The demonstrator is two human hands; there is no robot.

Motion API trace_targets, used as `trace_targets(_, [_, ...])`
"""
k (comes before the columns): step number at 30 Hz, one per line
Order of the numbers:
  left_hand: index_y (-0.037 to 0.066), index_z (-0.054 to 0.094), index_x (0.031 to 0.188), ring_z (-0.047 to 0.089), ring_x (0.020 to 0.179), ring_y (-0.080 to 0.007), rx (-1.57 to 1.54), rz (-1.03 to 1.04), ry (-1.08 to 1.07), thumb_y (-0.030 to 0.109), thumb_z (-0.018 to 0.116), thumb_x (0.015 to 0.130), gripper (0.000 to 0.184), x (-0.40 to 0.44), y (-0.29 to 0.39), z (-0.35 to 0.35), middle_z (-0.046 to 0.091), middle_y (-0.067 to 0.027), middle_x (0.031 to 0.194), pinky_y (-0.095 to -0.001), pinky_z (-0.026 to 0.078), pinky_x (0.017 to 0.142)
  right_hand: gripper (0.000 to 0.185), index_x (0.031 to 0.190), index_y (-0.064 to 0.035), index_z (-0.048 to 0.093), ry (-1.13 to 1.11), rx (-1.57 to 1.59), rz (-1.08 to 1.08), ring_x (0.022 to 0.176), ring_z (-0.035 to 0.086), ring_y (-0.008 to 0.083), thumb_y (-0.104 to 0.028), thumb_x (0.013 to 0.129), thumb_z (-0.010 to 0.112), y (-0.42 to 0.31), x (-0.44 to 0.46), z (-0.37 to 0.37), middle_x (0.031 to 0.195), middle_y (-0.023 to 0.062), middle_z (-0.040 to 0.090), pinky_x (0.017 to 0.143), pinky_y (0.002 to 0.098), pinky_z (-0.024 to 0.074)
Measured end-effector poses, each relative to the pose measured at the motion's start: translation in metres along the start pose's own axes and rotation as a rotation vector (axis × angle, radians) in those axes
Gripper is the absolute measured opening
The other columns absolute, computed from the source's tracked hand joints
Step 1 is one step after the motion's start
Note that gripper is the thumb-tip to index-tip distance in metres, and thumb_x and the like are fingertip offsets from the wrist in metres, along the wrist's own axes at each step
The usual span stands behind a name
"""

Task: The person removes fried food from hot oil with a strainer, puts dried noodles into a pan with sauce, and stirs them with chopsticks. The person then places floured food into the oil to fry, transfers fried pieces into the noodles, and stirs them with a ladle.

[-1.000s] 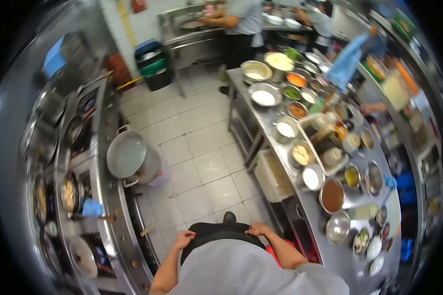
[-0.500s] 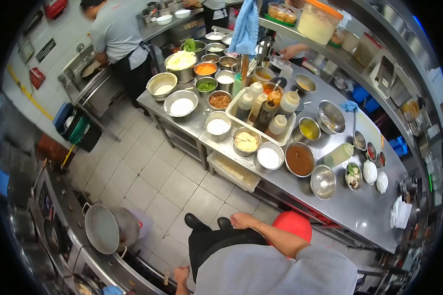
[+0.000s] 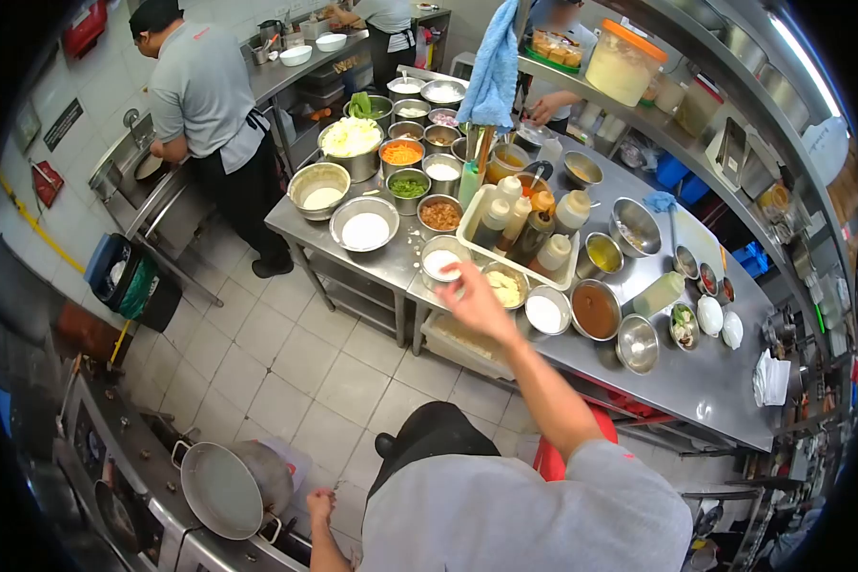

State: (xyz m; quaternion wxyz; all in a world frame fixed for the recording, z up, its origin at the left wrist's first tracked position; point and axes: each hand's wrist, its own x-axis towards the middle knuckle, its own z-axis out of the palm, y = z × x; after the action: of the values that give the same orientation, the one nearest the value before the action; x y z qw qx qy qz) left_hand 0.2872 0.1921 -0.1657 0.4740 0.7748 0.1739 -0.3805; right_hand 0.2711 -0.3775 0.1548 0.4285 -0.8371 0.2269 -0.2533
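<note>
Out from near the knees, the right hand (image 3: 474, 300) has swung to a round metal bowl (image 3: 422, 257) of something smooth and white, near the surface's (image 3: 701, 377) front edge. Its fingers, bent and blurred, overlap the bowl; whether they grip anything, I cannot tell. The left hand (image 3: 321, 504) hangs loosely fisted.

A bench (image 3: 705, 405) spreads from centre to right, with a shelf (image 3: 623, 112) above its far side. The right hand (image 3: 474, 299) is over the bench's near edge, at a bowl (image 3: 437, 260); to the right, bottles (image 3: 554, 254) stand in a tray (image 3: 507, 264). The left hand (image 3: 321, 505) is lower left, right of a pot (image 3: 221, 489) beside a stove (image 3: 124, 448).
</note>
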Motion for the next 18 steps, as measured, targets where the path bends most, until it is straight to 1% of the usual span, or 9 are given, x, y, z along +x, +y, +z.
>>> trace_targets(4, [0.006, 0.062, 0.088, 0.06, 0.062, -0.0156, 0.017, -0.016, 0.114, 0.008, 0.055, 0.087, 0.007, 0.013, 0.039, -0.026, 0.064, -0.0065, 0.076, -0.0291, 0.045, 0.049, 0.053, 0.125, -0.0015, 0.046, 0.215, 0.272, -0.023, 0.082, 0.058, 0.0131, -0.012, 0.08, 0.071, 0.009, 0.098, -0.039, 0.112, 0.0102, 0.057, 0.073, 0.0281, 0.0486])
trace_targets(7, [0.006, 0.061, 0.09, 0.062, 0.065, -0.0165, 0.022, -0.017, 0.108, 0.007, 0.056, 0.086, 0.007, 0.018, 0.063, -0.025, 0.065, -0.0064, 0.078, -0.0299, 0.046, 0.051, 0.068, 0.132, 0.0003, 0.038, 0.418, 0.337, 0.127, 0.066, 0.059, 0.0172, -0.018, 0.077, 0.074, 0.013, 0.177, -0.072, 0.107, 0.0171, 0.057, 0.051, 0.0292, 0.0489])
trace_targets(9, [0.006, 0.061, 0.09, 0.063, 0.066, -0.0167, 0.027, -0.008, 0.098, 0.007, 0.056, 0.086, 0.007, 0.018, 0.08, -0.016, 0.065, -0.0063, 0.078, -0.0301, 0.047, 0.051, 0.081, 0.135, 0.006, 0.031, 0.652, 0.198, 0.136, 0.075, 0.063, 0.0244, -0.022, 0.074, 0.076, 0.009, 0.223, -0.087, 0.119, 0.0222, 0.054, 0.053, 0.0314, 0.0517])
trace_targets(11, [0.006, 0.061, 0.09, 0.063, 0.066, -0.0167, -0.042, 0.02, 0.095, 0.008, 0.056, 0.086, 0.006, 0.021, 0.095, -0.002, 0.066, -0.0068, 0.079, -0.0304, 0.047, 0.051, 0.064, 0.128, 0.0037, 0.043, 0.831, 0.194, 0.244, 0.079, 0.064, 0.0242, -0.02, 0.077, 0.073, 0.019, 0.269, -0.094, 0.109, 0.0203, 0.06, 0.052, 0.0296, 0.0506])
trace_targets(14, [0.006, 0.062, 0.091, 0.063, 0.066, -0.0163, -0.072, 0.019, 0.082, 0.008, 0.057, 0.087, 0.007, 0.022, 0.116, 0.024, 0.066, -0.0073, 0.08, -0.0303, 0.046, 0.051, 0.038, 0.114, -0.0006, 0.057, 0.673, 0.118, 0.062, 0.077, 0.064, 0.0218, -0.018, 0.082, 0.068, 0.073, 0.338, -0.099, 0.092, 0.0143, 0.066, 0.055, 0.0303, 0.0501])
trace_targets(15, [0.006, 0.062, 0.091, 0.063, 0.066, -0.0163, -0.071, 0.023, 0.086, 0.008, 0.057, 0.087, 0.007, 0.023, 0.121, 0.034, 0.066, -0.0073, 0.08, -0.0303, 0.046, 0.051, 0.019, 0.1, -0.0037, 0.064, 0.762, 0.09, -0.202, 0.073, 0.063, 0.0204, -0.016, 0.085, 0.064, 0.018, 0.323, -0.079, 0.078, 0.0096, 0.066, 0.061, 0.0325, 0.0501])
trace_targets(16, [0.006, 0.062, 0.091, 0.063, 0.066, -0.0162, -0.047, 0.021, 0.061, 0.008, 0.056, 0.087, 0.008, 0.024, 0.122, 0.045, 0.065, -0.0073, 0.079, -0.0296, 0.046, 0.051, 0.021, 0.103, -0.003, 0.063, 0.545, 0.244, -0.167, 0.073, 0.061, 0.0195, -0.014, 0.084, 0.063, -0.016, 0.313, -0.062, 0.079, 0.0104, 0.065, 0.069, 0.0334, 0.0502])
trace_targets(17, [0.005, 0.062, 0.091, 0.063, 0.065, -0.016, -0.023, 0.011, 0.036, 0.007, 0.056, 0.087, 0.008, 0.023, 0.121, 0.055, 0.065, -0.0074, 0.079, -0.0289, 0.046, 0.051, 0.03, 0.114, -0.0023, 0.059, 0.351, 0.085, -0.468, 0.076, 0.06, 0.0175, -0.01, 0.085, 0.061, 0.021, 0.351, -0.036, 0.094, 0.0137, 0.063, 0.071, 0.0331, 0.0499])
trace_targets(18, [0.004, 0.062, 0.092, 0.062, 0.064, -0.016, 0.02, 0.002, 0.003, 0.006, 0.055, 0.086, 0.009, 0.022, 0.122, 0.063, 0.064, -0.0068, 0.076, -0.0276, 0.045, 0.05, 0.041, 0.124, -0.0032, 0.053, 0.109, 0.026, -0.453, 0.078, 0.059, 0.0179, -0.009, 0.084, 0.06, -0.022, 0.316, -0.03, 0.111, 0.0154, 0.057, 0.075, 0.0335, 0.0494])
